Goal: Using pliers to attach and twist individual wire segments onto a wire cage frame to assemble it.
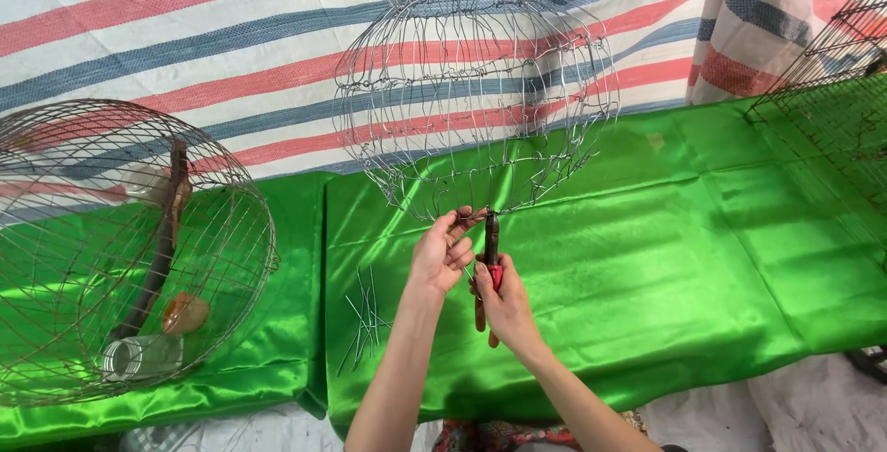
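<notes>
Head view: your left hand [442, 253] pinches the bottom rim of the hanging wire frame [476, 101]; your right hand [504, 309] clenches red-handled pliers [491, 253] just below that rim. Frame looks mostly woven — lower edge apparently unfinished, cut wire pieces [365, 318] lie unused on the green desk [665, 267], below-left of the frame. No labels visible — a finished cage [129, 249] stands far left.
</notes>
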